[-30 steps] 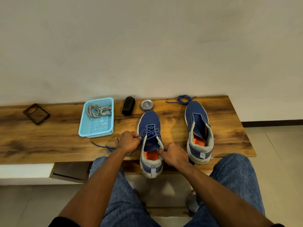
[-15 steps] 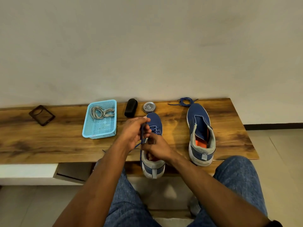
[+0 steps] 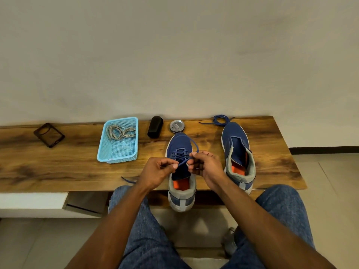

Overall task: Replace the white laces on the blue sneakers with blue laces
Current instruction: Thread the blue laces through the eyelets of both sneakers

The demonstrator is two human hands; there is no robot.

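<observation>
A person in blue jeans sits at a low wooden bench set against a pale wall, both hands raised over the nearer of two blue sneakers. Far to the left of the hands a dark phone case lies flat on the wood; closer in, a light blue mesh basket holds the coiled white laces. Just beyond the hands, by the wall, stand a black cylinder-shaped object and a round metal tin. The left hand pinches one strand of the blue lace between thumb and forefinger, and a loose tail of that lace trails across the wood below and left of the wrist. Directly beneath the two hands sits the left sneaker, toe toward the wall and heel hanging over the bench's near edge, the lace already crisscrossed through its eyelets, its orange insole showing. The right hand grips the other strand, fingers curled around it, with a loop of lace arching up from the fingers toward the toe. Just to the right of that hand the right sneaker stands unlaced, its tongue open. Beyond its toe, near the wall, the second blue lace lies in a loose coil.
</observation>
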